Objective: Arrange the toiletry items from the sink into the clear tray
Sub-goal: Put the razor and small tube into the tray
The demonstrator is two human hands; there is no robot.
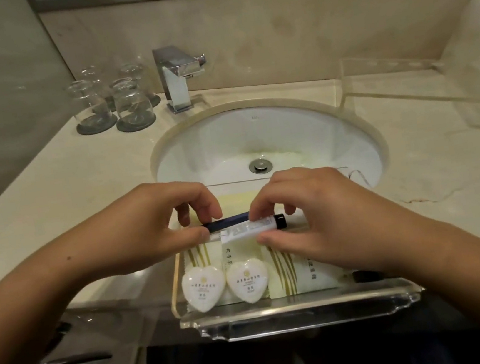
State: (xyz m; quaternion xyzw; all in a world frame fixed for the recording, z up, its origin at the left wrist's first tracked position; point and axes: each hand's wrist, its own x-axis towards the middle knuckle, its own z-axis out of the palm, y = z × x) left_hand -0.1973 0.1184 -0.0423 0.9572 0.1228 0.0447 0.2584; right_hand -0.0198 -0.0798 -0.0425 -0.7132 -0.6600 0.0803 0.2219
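While poised over the clear tray [299,307] at the sink's [262,129] near edge, pinched a white tube [248,229] between right hand [314,217] thumb and fingers, left hand [158,224] gripping a dark tube [226,222] just behind. Lay both left-to-right, caps rightward, above the sachets [278,269]. Sat nearest, two heart-shaped soaps [225,284]. Judged a short drop into the tray.
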